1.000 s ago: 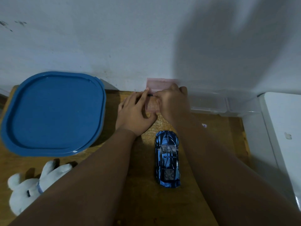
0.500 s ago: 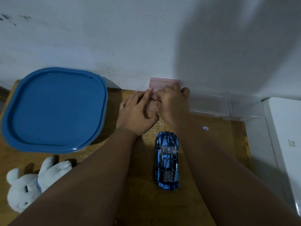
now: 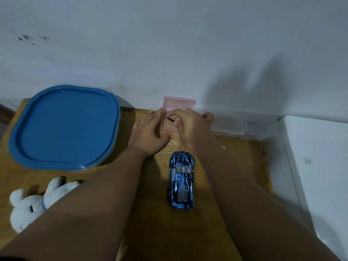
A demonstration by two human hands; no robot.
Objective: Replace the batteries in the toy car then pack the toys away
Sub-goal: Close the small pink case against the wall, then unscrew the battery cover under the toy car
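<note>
1. Right hand [image 3: 190, 127] pinches thin dark rod [image 3: 170, 119]; left hand [image 3: 148, 132], fingers straight, touches small translucent pink plastic box [image 3: 178, 104].
2. Both lie just beyond glossy blue toy car [image 3: 181, 182], upright between forearms.

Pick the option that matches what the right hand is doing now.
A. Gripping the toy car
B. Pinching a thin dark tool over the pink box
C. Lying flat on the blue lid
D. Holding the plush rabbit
B: the right hand pinches a thin dark tool just over the open pink box, while the toy car sits untouched on the table nearer the person.
</note>
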